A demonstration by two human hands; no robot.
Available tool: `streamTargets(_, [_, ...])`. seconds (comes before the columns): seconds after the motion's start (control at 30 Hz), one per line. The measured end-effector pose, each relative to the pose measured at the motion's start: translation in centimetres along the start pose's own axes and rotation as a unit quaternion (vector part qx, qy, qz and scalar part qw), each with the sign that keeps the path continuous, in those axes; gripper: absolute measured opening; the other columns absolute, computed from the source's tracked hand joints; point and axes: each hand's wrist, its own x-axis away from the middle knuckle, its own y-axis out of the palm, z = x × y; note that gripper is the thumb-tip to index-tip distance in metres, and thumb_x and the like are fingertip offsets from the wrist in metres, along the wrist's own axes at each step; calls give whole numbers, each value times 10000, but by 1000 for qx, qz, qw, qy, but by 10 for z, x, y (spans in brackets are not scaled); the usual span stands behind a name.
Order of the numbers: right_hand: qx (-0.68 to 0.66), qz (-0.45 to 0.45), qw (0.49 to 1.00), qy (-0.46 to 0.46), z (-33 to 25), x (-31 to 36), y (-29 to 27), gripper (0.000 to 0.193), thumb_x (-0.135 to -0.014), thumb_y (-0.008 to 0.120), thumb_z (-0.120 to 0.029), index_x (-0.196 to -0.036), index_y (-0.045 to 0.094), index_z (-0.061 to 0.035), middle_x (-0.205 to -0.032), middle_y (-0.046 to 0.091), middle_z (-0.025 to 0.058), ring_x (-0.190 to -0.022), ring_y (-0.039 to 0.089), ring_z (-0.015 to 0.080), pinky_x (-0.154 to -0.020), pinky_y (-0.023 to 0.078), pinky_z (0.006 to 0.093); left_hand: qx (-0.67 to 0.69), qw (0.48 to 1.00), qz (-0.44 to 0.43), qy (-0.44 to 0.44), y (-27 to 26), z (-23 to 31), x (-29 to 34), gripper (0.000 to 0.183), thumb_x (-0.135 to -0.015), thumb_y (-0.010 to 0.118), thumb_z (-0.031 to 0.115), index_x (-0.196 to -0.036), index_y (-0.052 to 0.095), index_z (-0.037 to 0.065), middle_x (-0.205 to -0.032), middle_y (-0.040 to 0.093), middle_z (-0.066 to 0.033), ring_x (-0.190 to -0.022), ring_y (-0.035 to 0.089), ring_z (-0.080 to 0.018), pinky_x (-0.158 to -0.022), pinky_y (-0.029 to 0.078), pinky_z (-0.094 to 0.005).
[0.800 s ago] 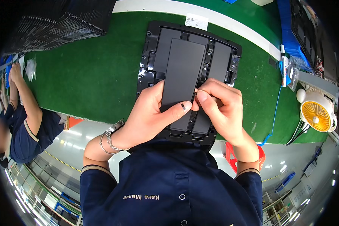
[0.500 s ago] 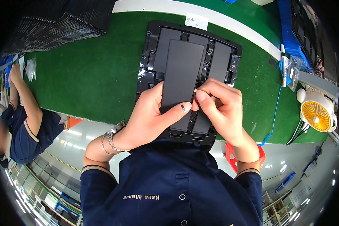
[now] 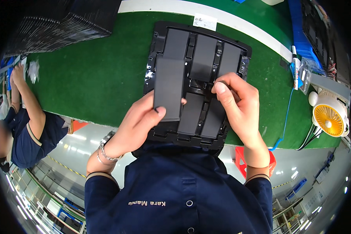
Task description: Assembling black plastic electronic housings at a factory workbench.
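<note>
My left hand [image 3: 138, 119] grips a flat, dark grey rectangular panel [image 3: 169, 85] along its lower left edge, thumb on top, fingertips at the right edge. The panel is held over the left side of a black moulded tray [image 3: 197, 84], which holds several similar dark panels in its compartments, such as one at the top middle [image 3: 204, 58]. Over the tray's right side, apart from the held panel, my right hand [image 3: 240, 101] is closed with thumb and fingers bent together. Whatever those fingers hold, if anything, is hidden.
The tray lies on a green-topped bench [image 3: 93, 78]. Stacked black trays [image 3: 62, 31] stand at the far left. To the right are a marker [image 3: 295, 74], a blue coiled cord [image 3: 277, 143] and a yellow-and-white fan [image 3: 327, 121]. Another person [image 3: 31, 117] works at left.
The panel has moved left and slightly down with my left hand, uncovering the tray's middle compartments. My right hand has come away from the panel's edge, shifting right and slightly up.
</note>
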Motion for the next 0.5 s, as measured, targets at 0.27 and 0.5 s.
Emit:
streamTargets(0.27, [-5,18,998,-62,3,2,3,165,-954,632,-128,-877,633,17,-689,549,49,-552,456,90,-515,367,251,-381,913,121,81,7,-37,37,746,-846,742,157,-1501,394,81,-690,531,-1,-546,515,-159,-525,457,-306])
streamTargets(0.5, [11,-62,990,-128,3,5,13,125,-929,648,-101,-869,632,8,-723,571,79,-544,544,180,-507,419,311,-518,810,130,243,-3,-33,19,637,-765,779,215,-1353,570,89,-996,583,-49,-943,583,-239,-772,514,-364])
